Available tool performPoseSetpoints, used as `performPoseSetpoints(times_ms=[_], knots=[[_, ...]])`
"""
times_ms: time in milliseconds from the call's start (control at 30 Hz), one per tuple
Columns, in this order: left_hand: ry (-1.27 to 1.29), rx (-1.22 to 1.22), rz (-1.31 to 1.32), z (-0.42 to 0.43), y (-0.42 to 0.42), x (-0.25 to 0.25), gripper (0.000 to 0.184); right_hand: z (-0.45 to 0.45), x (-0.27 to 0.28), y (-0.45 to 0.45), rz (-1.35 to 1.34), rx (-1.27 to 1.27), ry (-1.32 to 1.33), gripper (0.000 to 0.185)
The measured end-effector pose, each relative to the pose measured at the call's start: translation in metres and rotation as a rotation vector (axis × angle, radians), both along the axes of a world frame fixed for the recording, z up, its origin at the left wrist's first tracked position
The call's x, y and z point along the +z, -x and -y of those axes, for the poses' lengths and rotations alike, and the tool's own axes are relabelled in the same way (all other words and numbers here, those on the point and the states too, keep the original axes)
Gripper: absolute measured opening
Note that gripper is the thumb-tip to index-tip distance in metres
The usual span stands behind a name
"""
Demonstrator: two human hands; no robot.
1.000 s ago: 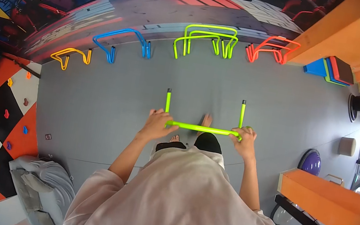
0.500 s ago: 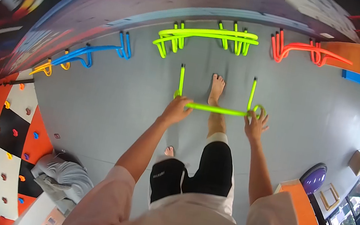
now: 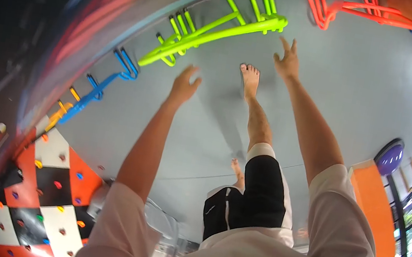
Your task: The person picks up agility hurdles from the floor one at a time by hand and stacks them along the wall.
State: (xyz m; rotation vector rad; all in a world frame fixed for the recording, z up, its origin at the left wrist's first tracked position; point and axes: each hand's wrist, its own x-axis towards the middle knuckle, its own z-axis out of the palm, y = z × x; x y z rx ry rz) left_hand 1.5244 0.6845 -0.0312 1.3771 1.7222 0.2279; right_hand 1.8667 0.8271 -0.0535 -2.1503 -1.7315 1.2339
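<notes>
Green hurdles [image 3: 216, 35] stand at twelve o'clock on the floor [image 3: 198, 143]; judged light, stiff, smooth, best held at crossbar ends. Right hand [image 3: 287, 63], one o'clock: grip spread, empty. Left hand [image 3: 184, 89], eleven o'clock: half-curled, blurred, apparently empty.

Left hand [image 3: 184, 88] and right hand [image 3: 287, 64] outstretched near green hurdles [image 3: 222, 36], bare foot [image 3: 250, 79] on grey floor [image 3: 372, 92]

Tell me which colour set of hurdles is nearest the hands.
The lime-green set, between the blue set and the red set. Both the left hand and right hand appear closest to it; the yellow set is farther too.
</notes>
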Motion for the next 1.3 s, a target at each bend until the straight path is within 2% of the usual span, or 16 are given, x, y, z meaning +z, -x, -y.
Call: performPoseSetpoints(times_ms=[100, 233, 300, 400, 433, 467, 567, 667, 733, 800, 867, 900, 1000, 1100, 1167, 1300], knots=[[0.220, 0.095, 0.155, 0.022, -0.007, 0.077, 0.035, 0.050, 0.045, -0.011, 0.026, -0.027, 0.074, 0.066], [0.136, 0.060, 0.198, 0.059, 0.003, 0.173, 0.019, 0.111, 0.101, -0.035, 0.020, -0.020, 0.063, 0.060], [0.118, 0.091, 0.224, 0.065, 0.007, 0.226, 0.018, 0.127, 0.137, -0.046, 0.011, -0.024, 0.036, 0.056], [-0.039, 0.015, 0.243, 0.049, 0.018, 0.304, 0.019, 0.142, 0.164, -0.056, -0.021, -0.001, -0.099, 0.056], [-0.094, -0.014, 0.272, 0.042, 0.023, 0.316, 0.020, 0.145, 0.175, -0.054, -0.014, 0.001, -0.288, 0.056], [-0.019, 0.043, 0.371, 0.031, 0.024, 0.339, 0.021, 0.129, 0.235, -0.044, -0.174, -0.120, -0.073, 0.055], [-0.008, 0.040, 0.542, 0.013, 0.043, 0.347, 0.023, 0.137, 0.300, -0.030, -0.312, -0.173, -0.365, 0.054], [0.016, -0.237, 0.621, -0.026, 0.051, 0.324, 0.024, 0.168, 0.384, -0.009, -0.324, -0.372, -0.387, 0.060], [0.002, -0.474, 0.624, -0.058, 0.044, 0.328, 0.025, 0.211, 0.440, 0.008, -0.304, -0.518, -0.470, 0.064], [0.017, -0.683, 0.635, -0.076, 0.029, 0.357, 0.024, 0.273, 0.475, 0.031, -0.270, -0.698, -0.616, 0.066], [0.145, -0.791, 0.726, -0.088, 0.017, 0.346, 0.027, 0.345, 0.504, 0.059, -0.255, -0.885, -0.690, 0.070], [0.159, -0.795, 0.773, -0.085, 0.009, 0.345, 0.028, 0.388, 0.512, 0.071, -0.169, -0.976, -0.689, 0.072], [0.184, -1.102, 0.667, -0.085, -0.020, 0.341, 0.029, 0.488, 0.530, 0.126, 0.001, -1.235, -0.700, 0.077], [0.212, -1.302, 0.651, -0.039, -0.066, 0.351, 0.029, 0.608, 0.537, 0.195, 0.135, -1.546, -0.748, 0.079], [0.178, -1.498, 0.616, 0.028, -0.102, 0.402, 0.030, 0.685, 0.532, 0.247, 0.266, -1.754, -0.746, 0.079], [-0.050, -1.832, 0.617, 0.173, -0.176, 0.424, 0.035, 0.808, 0.487, 0.351, 0.349, -2.184, -0.841, 0.082]])
